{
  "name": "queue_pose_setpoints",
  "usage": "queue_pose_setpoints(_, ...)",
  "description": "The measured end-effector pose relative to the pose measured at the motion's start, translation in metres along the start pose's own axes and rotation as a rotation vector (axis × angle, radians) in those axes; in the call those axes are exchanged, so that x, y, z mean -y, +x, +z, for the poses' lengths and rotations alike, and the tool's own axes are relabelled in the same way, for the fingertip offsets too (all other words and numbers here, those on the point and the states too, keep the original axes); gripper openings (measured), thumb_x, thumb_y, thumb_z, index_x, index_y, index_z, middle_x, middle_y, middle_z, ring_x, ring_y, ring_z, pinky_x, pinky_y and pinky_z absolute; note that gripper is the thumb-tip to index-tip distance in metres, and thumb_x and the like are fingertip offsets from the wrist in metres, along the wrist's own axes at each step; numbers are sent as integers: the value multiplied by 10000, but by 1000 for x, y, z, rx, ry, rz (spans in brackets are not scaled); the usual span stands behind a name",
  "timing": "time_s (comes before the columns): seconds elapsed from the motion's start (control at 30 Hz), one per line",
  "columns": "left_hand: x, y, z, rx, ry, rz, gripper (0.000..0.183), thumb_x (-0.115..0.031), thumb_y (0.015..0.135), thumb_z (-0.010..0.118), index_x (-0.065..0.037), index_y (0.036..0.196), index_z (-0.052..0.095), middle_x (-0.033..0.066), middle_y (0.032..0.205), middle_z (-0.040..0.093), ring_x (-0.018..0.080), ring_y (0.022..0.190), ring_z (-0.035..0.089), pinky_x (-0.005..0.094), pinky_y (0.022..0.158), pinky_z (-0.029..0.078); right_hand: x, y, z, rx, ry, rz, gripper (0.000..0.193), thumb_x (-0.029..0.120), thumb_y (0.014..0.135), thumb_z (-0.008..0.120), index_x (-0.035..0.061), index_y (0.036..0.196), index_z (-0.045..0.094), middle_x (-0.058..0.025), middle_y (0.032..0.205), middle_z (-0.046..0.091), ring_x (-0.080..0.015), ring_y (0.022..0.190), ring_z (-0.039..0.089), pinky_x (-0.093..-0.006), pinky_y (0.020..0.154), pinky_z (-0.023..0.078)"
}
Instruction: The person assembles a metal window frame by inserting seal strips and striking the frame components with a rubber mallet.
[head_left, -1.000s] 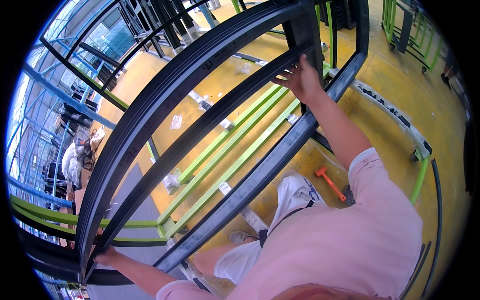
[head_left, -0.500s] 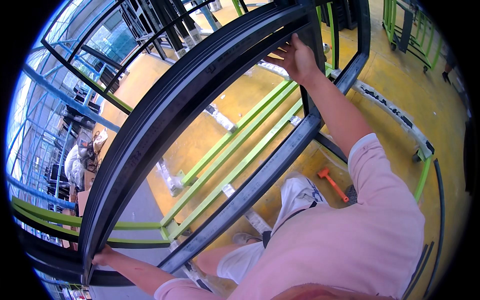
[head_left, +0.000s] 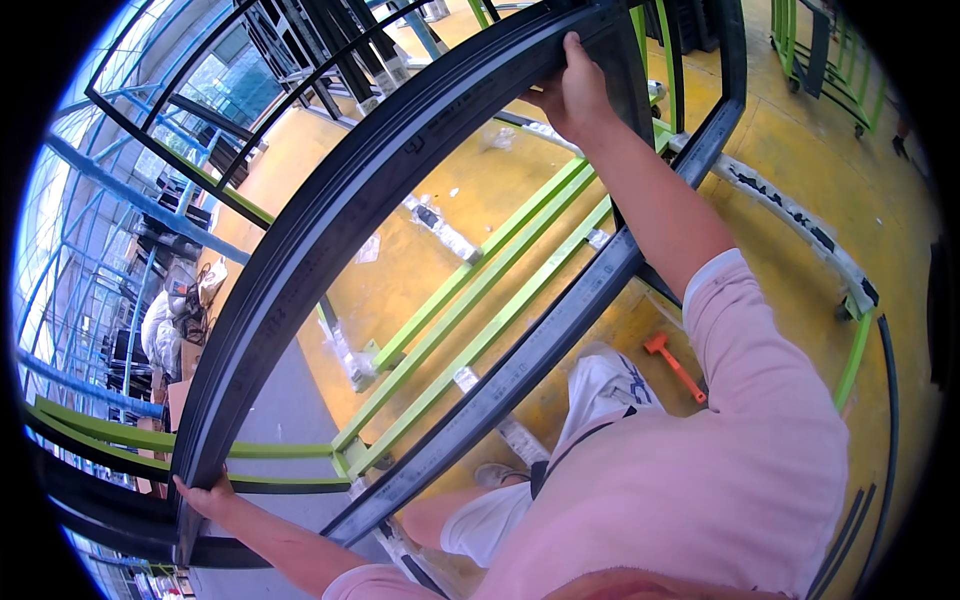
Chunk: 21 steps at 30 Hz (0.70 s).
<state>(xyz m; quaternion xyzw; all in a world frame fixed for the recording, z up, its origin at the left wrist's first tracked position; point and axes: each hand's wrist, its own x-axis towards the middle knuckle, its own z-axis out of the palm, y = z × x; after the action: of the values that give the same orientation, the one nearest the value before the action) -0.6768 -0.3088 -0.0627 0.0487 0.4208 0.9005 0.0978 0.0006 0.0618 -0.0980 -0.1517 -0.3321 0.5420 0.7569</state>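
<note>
A large black window or door frame stands in front of me, its long profile bar (head_left: 305, 225) bending across the view from lower left to upper right. My left hand (head_left: 207, 494) holds this bar near its lower left end, thumb laid along the face. Toward the other end, my right hand (head_left: 578, 98) grips the same bar from its inner edge; the thumb shows on top and the fingers are partly hidden behind it. Closer to my body runs a second dark bar (head_left: 480, 405) with a greyish face. Between the two bars, light green rails (head_left: 485, 265) of a cart show below.
An orange mallet (head_left: 675, 367) lies on the yellow floor (head_left: 780, 330) by my legs. Padded, plastic-wrapped cart arms (head_left: 790, 215) extend at right. Loose dark strips (head_left: 884, 430) lie at far right. More black frames (head_left: 320, 50) and a green wheeled rack (head_left: 825, 75) stand farther back.
Both hands have shifted slightly upward in view, and the right thumb now reaches farther over the bar. The whole scene has also shifted a little as my head moved.
</note>
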Motion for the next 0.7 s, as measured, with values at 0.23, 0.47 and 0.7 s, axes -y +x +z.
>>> queue_pose_setpoints(0.23,9,4,-3,134,71,-85,351,-259,945,568,-5,1181,620,168,1199,679,366,1112,645,519,963,527,-18,31,26,-265,192,-88,442,246,888,760,37,1240,594,-117,1154,642,-262,1060,630,-448,928,520)
queue_pose_setpoints(0.47,16,-12,5,223,200,-95,406,-301,976,503,-16,1253,587,171,1244,653,357,1110,647,482,947,541,-12,51,34,-509,23,-134,452,188,848,701,-118,1170,614,-262,1074,685,-366,902,688,-444,822,544)
queue_pose_setpoints(0.7,-1,-48,6,75,559,45,623,-505,1012,454,12,1354,507,222,1386,521,414,1244,534,509,1069,466,15,48,36,-448,-302,-14,423,216,833,694,-111,1092,621,-222,1078,680,-314,931,674,-449,832,541)
